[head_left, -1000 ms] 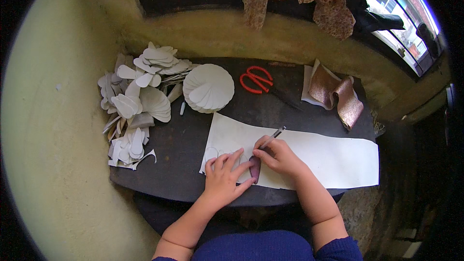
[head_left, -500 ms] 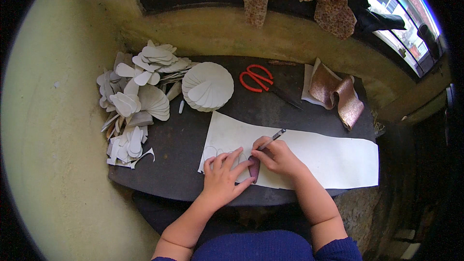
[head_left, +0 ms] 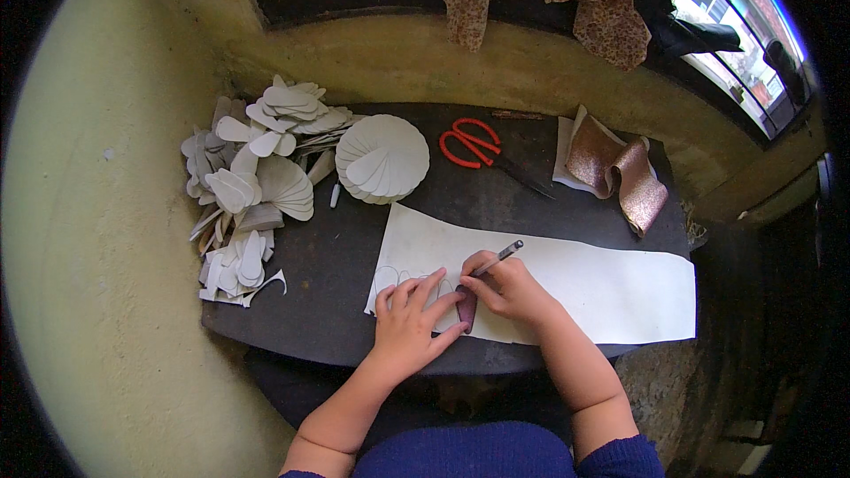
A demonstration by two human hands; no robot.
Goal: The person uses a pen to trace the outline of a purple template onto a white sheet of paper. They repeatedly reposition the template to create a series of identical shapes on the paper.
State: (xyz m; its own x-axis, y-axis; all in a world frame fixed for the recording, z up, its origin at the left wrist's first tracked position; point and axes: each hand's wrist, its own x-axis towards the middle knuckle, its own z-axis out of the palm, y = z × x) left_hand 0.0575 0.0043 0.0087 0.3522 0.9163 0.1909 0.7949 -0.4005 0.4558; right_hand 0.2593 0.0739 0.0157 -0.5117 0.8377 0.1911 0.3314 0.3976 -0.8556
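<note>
Left hand: your left hand (head_left: 409, 326) lies with fingers spread on the sheet, thumb and forefinger steadying the template; too light a press could let it slide.
Purple template: the small purple template (head_left: 467, 312) lies flat on the sheet between your hands; a sideways push from the pen could skew the line.
Right hand: your right hand (head_left: 513, 290) pinches the pen (head_left: 501, 256); its tip is hard to make out.
White sheet: the white sheet (head_left: 611, 292) overhangs the table (head_left: 328, 301) at its right end, so a forearm snag could shift it.
Cut pieces: loose pale pieces (head_left: 235, 190) heap at far left, clear of your hands.
Round stack: a fanned stack (head_left: 390, 155) sits beyond the sheet.
Scissors: the red-handled scissors (head_left: 496, 160) lie past the sheet, blocking nothing.
Shiny strip: a coppery strip (head_left: 639, 186) curls at far right.
</note>
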